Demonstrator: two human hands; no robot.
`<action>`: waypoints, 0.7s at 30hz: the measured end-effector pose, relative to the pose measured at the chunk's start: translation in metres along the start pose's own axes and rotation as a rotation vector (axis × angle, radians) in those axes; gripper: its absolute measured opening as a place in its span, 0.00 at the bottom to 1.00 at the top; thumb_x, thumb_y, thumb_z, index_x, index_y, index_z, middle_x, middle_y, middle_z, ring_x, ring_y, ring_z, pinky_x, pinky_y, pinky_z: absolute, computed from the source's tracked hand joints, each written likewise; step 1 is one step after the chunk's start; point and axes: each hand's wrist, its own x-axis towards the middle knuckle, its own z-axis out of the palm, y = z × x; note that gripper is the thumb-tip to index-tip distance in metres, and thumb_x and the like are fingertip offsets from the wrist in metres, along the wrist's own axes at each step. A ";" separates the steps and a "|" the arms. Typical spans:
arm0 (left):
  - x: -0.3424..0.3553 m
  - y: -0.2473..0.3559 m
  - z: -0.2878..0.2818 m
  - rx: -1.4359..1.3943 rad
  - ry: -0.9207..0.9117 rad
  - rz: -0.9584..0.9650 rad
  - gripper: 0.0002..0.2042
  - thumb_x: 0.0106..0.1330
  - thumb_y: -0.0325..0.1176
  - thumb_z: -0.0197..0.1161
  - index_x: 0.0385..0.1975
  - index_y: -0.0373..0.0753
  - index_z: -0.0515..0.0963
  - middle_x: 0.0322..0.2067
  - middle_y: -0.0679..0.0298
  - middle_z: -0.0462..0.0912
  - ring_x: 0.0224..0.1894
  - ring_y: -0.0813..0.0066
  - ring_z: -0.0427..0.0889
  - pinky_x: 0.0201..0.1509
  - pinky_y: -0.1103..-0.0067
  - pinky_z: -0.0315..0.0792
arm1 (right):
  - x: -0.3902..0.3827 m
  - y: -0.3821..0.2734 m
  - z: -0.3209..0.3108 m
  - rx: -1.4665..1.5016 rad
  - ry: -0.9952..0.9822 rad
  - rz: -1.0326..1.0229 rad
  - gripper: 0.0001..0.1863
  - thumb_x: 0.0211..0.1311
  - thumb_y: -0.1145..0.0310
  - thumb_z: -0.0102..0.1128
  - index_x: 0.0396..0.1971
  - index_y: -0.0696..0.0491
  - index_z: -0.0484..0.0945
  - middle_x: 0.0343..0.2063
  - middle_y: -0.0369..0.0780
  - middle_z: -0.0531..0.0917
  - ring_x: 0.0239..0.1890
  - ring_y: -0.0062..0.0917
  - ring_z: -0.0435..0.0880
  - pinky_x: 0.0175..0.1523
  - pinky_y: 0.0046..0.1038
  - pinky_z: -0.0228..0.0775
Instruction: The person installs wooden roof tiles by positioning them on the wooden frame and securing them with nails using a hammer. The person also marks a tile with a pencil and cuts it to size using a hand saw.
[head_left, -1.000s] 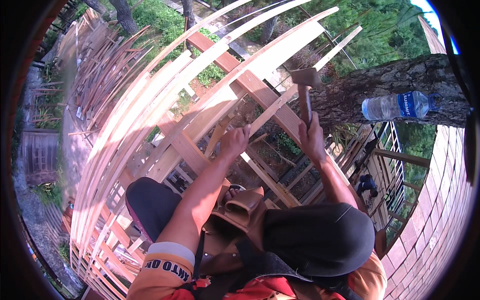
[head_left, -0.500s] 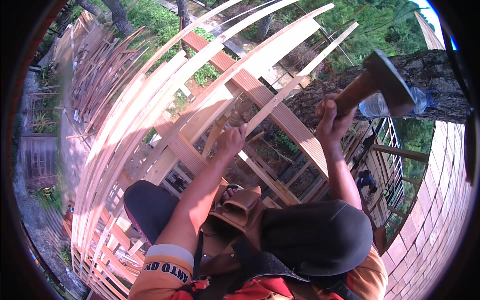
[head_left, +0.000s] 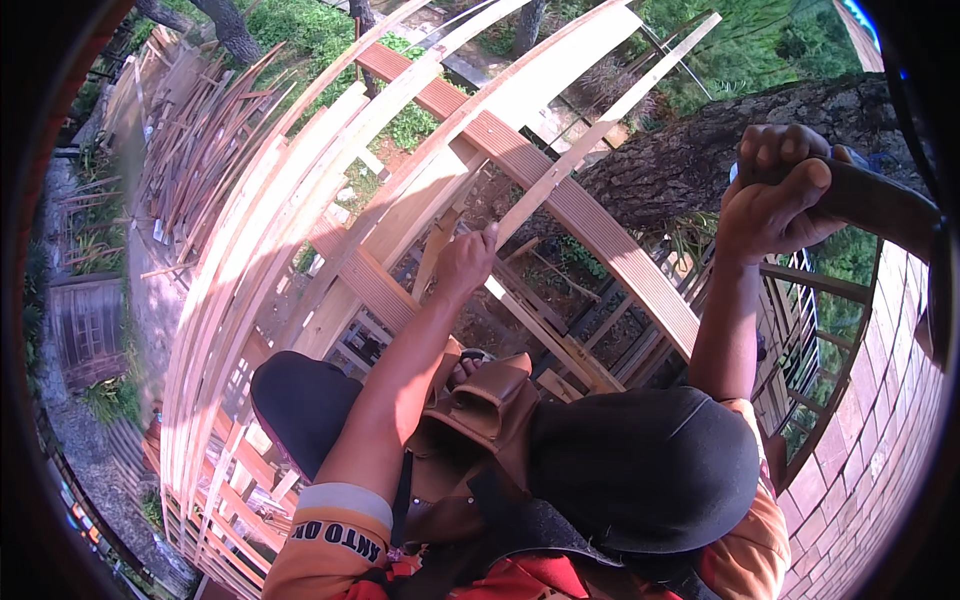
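Brown wooden hammer handle [head_left: 875, 195]: clenching it in closed right hand [head_left: 775, 195]; holding narrow pale wooden strip [head_left: 600, 128] by lower end in curled left hand [head_left: 467, 262] beside open gap [head_left: 555, 288].

Pale tan strip [head_left: 588, 148]; reddish-brown, grooved plank [head_left: 606, 236]; dark brown handle [head_left: 875, 195]; orange sleeve [head_left: 318, 552], white-banded.

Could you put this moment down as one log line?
Left grip: closed on wooden strip's near end | Right grip: raised, clasping hammer handle | Strip: crosses ribbed beam | Tool pouch: between knees
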 end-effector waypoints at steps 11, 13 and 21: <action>0.001 -0.003 0.001 0.056 0.056 -0.040 0.35 0.78 0.56 0.35 0.28 0.33 0.83 0.31 0.41 0.84 0.37 0.39 0.84 0.45 0.52 0.76 | -0.029 0.025 -0.031 -0.648 -0.256 0.528 0.15 0.75 0.57 0.56 0.44 0.54 0.70 0.26 0.33 0.74 0.24 0.15 0.72 0.28 0.20 0.64; -0.001 0.000 0.011 0.016 0.037 -0.005 0.35 0.78 0.56 0.35 0.28 0.33 0.83 0.31 0.41 0.84 0.38 0.39 0.84 0.46 0.52 0.76 | 0.024 -0.001 -0.008 -0.252 -0.027 0.151 0.16 0.73 0.59 0.59 0.47 0.55 0.70 0.29 0.36 0.75 0.27 0.18 0.72 0.31 0.22 0.64; -0.001 0.026 -0.004 -0.002 -0.050 -0.003 0.36 0.78 0.56 0.33 0.29 0.33 0.84 0.33 0.40 0.84 0.39 0.38 0.84 0.47 0.52 0.76 | -0.179 0.081 -0.119 -1.071 -0.824 0.857 0.19 0.67 0.63 0.60 0.49 0.62 0.72 0.35 0.55 0.83 0.42 0.45 0.85 0.53 0.42 0.73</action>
